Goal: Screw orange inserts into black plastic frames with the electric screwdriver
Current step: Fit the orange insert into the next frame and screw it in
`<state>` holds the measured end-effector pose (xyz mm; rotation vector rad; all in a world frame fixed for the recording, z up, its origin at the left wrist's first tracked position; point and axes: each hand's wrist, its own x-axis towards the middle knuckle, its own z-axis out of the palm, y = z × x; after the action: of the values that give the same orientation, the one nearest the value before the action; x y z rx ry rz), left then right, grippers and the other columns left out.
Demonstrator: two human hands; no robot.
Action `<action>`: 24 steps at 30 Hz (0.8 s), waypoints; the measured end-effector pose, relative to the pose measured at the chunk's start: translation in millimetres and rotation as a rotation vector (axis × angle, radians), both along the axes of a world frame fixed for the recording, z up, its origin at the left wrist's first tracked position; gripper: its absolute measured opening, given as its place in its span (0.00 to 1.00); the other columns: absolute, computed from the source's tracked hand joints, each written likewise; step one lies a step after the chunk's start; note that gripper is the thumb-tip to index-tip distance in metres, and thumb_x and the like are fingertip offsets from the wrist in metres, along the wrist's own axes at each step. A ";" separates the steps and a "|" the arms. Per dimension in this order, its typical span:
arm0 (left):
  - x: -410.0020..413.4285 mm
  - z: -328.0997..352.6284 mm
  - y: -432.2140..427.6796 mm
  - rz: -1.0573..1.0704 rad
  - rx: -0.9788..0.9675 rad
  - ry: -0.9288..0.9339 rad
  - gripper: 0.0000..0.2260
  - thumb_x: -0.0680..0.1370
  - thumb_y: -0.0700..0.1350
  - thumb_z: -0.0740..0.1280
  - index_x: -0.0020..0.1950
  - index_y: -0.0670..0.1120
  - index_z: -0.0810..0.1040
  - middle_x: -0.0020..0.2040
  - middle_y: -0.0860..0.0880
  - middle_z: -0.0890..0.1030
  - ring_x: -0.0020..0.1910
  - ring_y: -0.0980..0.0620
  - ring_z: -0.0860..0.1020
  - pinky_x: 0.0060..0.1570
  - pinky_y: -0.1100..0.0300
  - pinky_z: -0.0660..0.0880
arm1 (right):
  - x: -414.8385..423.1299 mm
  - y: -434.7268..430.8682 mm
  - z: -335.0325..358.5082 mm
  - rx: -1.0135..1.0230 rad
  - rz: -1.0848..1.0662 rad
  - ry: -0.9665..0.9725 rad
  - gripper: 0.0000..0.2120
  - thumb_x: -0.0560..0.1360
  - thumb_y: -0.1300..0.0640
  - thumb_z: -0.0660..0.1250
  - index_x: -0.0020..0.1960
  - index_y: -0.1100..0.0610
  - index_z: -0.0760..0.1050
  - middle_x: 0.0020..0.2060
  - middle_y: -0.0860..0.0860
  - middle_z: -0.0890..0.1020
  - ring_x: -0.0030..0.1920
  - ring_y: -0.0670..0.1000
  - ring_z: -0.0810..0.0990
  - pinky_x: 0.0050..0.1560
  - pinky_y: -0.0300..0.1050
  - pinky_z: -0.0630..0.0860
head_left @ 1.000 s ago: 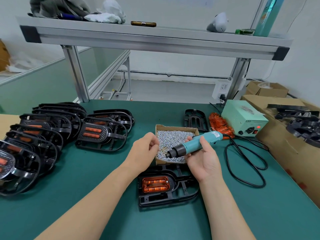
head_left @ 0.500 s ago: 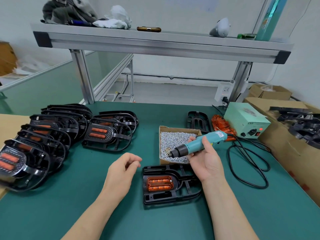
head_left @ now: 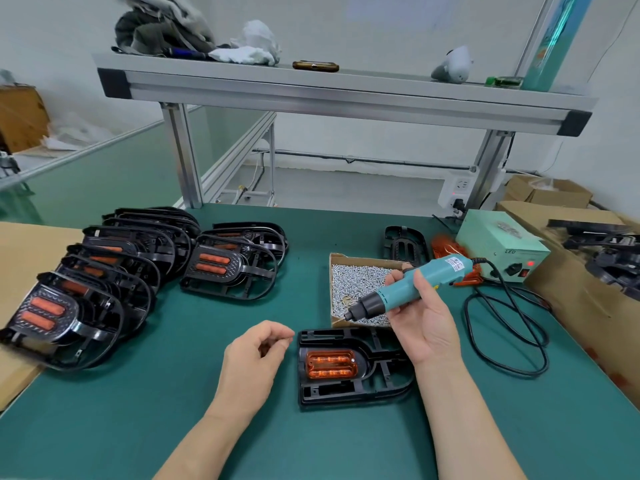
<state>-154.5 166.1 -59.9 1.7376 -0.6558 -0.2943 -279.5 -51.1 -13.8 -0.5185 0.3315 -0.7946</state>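
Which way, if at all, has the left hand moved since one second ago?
Yes. The left hand has drawn back from the screw box toward the person and now sits left of the frame, pinching what looks like a screw.

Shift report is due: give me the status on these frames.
Done, it seems: the stacked frames with inserts at left. In hand: a frame with an orange insert lies in front; the right hand grips the electric screwdriver, the left hand pinches what looks like a screw. Left: screwing this one, plus an empty frame beyond the screw box.
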 end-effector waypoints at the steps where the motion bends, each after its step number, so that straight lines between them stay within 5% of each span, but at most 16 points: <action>1: 0.6 -0.3 0.0 -0.005 -0.002 0.001 0.18 0.78 0.35 0.69 0.43 0.60 0.82 0.43 0.55 0.85 0.46 0.55 0.82 0.50 0.61 0.76 | -0.4 1.1 0.6 -0.008 0.006 -0.001 0.18 0.74 0.59 0.69 0.63 0.59 0.73 0.46 0.55 0.82 0.46 0.51 0.84 0.46 0.44 0.83; 11: 3.1 -2.0 -1.0 -0.002 -0.062 0.052 0.15 0.80 0.39 0.67 0.44 0.60 0.80 0.42 0.54 0.83 0.37 0.60 0.76 0.43 0.70 0.73 | 10.1 19.9 15.3 -0.045 0.021 -0.016 0.21 0.73 0.60 0.71 0.65 0.58 0.73 0.47 0.55 0.82 0.50 0.53 0.84 0.57 0.47 0.81; 14: 4.0 -3.0 -1.5 0.007 -0.089 0.067 0.14 0.80 0.40 0.67 0.43 0.59 0.80 0.40 0.53 0.83 0.35 0.60 0.75 0.40 0.72 0.72 | 19.6 31.4 17.3 -0.055 0.021 -0.004 0.15 0.76 0.60 0.70 0.61 0.59 0.74 0.48 0.56 0.84 0.51 0.53 0.85 0.55 0.47 0.82; 19: 6.8 -3.8 -1.4 0.036 -0.108 0.087 0.14 0.81 0.40 0.66 0.42 0.58 0.80 0.40 0.53 0.83 0.35 0.59 0.76 0.42 0.65 0.73 | 34.2 53.8 13.6 -0.090 -0.002 0.026 0.20 0.73 0.57 0.71 0.64 0.56 0.71 0.47 0.55 0.86 0.54 0.52 0.86 0.48 0.44 0.83; 24: 7.6 -3.0 -1.0 0.046 -0.118 0.106 0.13 0.81 0.40 0.65 0.42 0.58 0.80 0.41 0.52 0.84 0.35 0.59 0.76 0.43 0.61 0.73 | 40.0 62.3 8.0 -0.124 -0.040 0.070 0.21 0.73 0.56 0.72 0.63 0.59 0.72 0.47 0.54 0.85 0.53 0.50 0.85 0.56 0.47 0.79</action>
<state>-146.9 165.1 -62.9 1.6109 -0.5453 -0.3078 -239.6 11.2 -5.7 -0.6588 0.3592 -0.8402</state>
